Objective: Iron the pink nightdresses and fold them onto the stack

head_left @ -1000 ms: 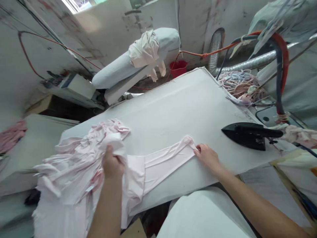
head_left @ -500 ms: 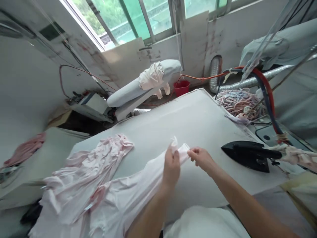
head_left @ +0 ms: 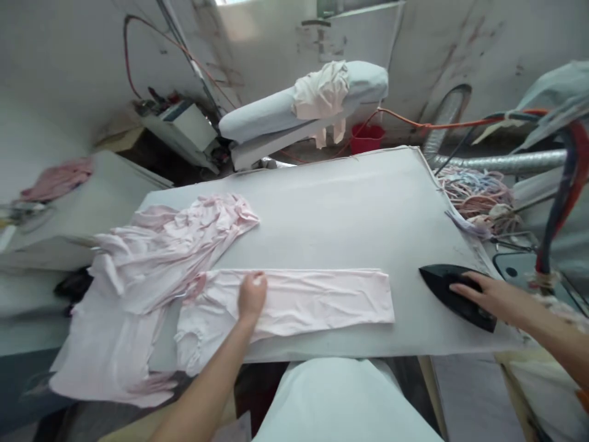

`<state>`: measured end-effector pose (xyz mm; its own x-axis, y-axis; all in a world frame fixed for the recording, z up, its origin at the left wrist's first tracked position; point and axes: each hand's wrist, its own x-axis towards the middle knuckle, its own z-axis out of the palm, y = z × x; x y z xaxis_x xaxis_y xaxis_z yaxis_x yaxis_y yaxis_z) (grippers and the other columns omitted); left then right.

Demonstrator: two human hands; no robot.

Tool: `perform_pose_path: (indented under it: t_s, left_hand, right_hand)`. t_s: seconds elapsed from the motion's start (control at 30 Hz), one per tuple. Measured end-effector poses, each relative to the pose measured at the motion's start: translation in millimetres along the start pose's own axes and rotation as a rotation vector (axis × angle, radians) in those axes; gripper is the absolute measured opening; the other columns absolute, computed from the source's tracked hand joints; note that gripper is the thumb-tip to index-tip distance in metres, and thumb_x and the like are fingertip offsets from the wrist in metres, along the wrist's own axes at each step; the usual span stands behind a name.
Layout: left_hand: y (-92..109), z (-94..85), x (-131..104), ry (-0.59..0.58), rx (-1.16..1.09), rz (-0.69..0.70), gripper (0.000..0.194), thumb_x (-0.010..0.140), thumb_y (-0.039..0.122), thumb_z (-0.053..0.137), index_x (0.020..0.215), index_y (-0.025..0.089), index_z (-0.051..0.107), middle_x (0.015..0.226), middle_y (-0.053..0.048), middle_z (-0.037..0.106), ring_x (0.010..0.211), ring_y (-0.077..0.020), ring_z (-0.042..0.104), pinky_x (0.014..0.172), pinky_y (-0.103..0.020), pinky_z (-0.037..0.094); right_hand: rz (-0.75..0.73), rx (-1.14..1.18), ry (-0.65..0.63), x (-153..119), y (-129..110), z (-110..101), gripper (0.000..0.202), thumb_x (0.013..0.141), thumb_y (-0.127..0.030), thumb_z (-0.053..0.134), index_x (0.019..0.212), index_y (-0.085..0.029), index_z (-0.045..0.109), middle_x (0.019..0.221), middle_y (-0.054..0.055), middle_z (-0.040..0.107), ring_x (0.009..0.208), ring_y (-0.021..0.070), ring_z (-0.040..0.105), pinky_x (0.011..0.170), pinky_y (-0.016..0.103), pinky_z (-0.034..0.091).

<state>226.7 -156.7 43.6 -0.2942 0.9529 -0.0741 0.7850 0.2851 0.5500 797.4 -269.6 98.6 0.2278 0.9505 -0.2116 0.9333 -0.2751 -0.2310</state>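
A pale pink garment (head_left: pixel 322 301) lies on the padded ironing table (head_left: pixel 340 227), one long leg or sleeve spread flat toward the right with light creases. Its gathered end bunches at the lower left. My left hand (head_left: pixel 253 296) is closed on this garment near its upper edge, fingers curled into the cloth. At the right side of the table, my right hand (head_left: pixel 488 294) wraps round the handle of a black iron (head_left: pixel 448 288), whose tip points left. The iron rests on the table, apart from the garment's straight hem.
More crumpled pink clothing (head_left: pixel 184 245) covers the table's left end and hangs over the front edge. Behind stands a padded sleeve board (head_left: pixel 262 116) with cream cloth on it. A red bucket (head_left: pixel 367 139), a heap of cloth strips (head_left: pixel 478 193) and hoses (head_left: pixel 559 184) are beyond.
The garment's long part, held up between both hands before, now lies flat. My left hand has moved left along it; my right hand has let go and taken hold of the iron. The view has tilted down.
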Motion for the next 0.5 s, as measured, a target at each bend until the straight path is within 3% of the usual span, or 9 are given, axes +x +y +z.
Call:
perform_pose_path:
  t_s: [0.07,0.13,0.2,0.27,0.33,0.4,0.43,0.5]
  left_hand:
    - [-42,-17.6,20,0.115,0.189,-0.121,0.039,0.080,0.032,0.062,0.114,0.011,0.067,0.121,-0.020,0.069,0.119,-0.0338,0.061,0.102,-0.044,0.047]
    - [-66,-26.2,30,0.047,0.289,-0.216,0.039,0.082,0.037,0.063,0.113,0.013,0.067,0.118,-0.020,0.070,0.114,-0.0351,0.063,0.095,-0.042,0.049]
    - [-74,-29.8,36,-0.066,0.303,-0.259,0.030,0.089,0.039,0.056,0.106,0.017,0.069,0.110,-0.016,0.073,0.103,-0.0325,0.067,0.082,-0.038,0.049]
    - [-75,-32.2,41,-0.139,0.308,-0.248,0.026,0.092,0.036,0.049,0.098,0.020,0.070,0.103,-0.013,0.075,0.094,-0.0300,0.069,0.073,-0.034,0.045]
    - [-76,-34.6,43,-0.160,0.317,-0.206,0.026,0.092,0.036,0.048,0.093,0.021,0.069,0.100,-0.011,0.075,0.091,-0.0287,0.068,0.068,-0.032,0.040]
    - [-80,-36.0,44,-0.161,0.290,-0.180,0.024,0.090,0.036,0.050,0.090,0.022,0.069,0.098,-0.010,0.075,0.089,-0.0270,0.068,0.065,-0.030,0.037]
    - [-83,-36.1,44,-0.152,0.267,-0.177,0.022,0.090,0.035,0.051,0.090,0.022,0.069,0.097,-0.009,0.075,0.088,-0.0263,0.067,0.064,-0.030,0.036]
    - [-89,-34.5,42,-0.128,0.224,-0.177,0.021,0.088,0.035,0.052,0.090,0.022,0.069,0.095,-0.008,0.075,0.087,-0.0253,0.067,0.063,-0.029,0.035]
  right_hand:
    - [-0.010,0.016,-0.170,-11,-44,4,0.048,0.080,-0.063,0.060,0.101,-0.022,0.074,0.101,0.016,0.077,0.091,0.0330,0.073,0.075,0.040,0.054]
    - [-0.058,0.045,-0.286,-23,-115,10,0.056,0.084,-0.064,0.055,0.115,-0.019,0.070,0.121,0.017,0.072,0.111,0.0340,0.068,0.089,0.040,0.052]
    - [-0.115,0.071,-0.336,-25,-198,21,0.054,0.090,-0.063,0.049,0.114,-0.019,0.068,0.124,0.017,0.071,0.112,0.0324,0.067,0.090,0.038,0.050]
    - [-0.155,0.103,-0.366,-13,-274,38,0.045,0.092,-0.058,0.051,0.106,-0.019,0.069,0.112,0.015,0.074,0.101,0.0288,0.069,0.083,0.034,0.049]
    - [-0.099,0.148,-0.373,6,-325,55,0.038,0.091,-0.051,0.056,0.105,-0.019,0.068,0.105,0.013,0.075,0.093,0.0253,0.070,0.076,0.029,0.048]
    - [0.027,0.174,-0.348,22,-340,67,0.036,0.092,-0.047,0.056,0.108,-0.018,0.067,0.102,0.012,0.076,0.085,0.0223,0.071,0.070,0.027,0.047]
    - [0.101,0.172,-0.324,26,-332,69,0.037,0.094,-0.047,0.053,0.110,-0.017,0.067,0.100,0.013,0.076,0.079,0.0214,0.070,0.067,0.027,0.047]
    - [0.236,0.137,-0.263,24,-293,66,0.044,0.097,-0.046,0.042,0.110,-0.012,0.068,0.093,0.016,0.075,0.069,0.0221,0.069,0.063,0.030,0.047]
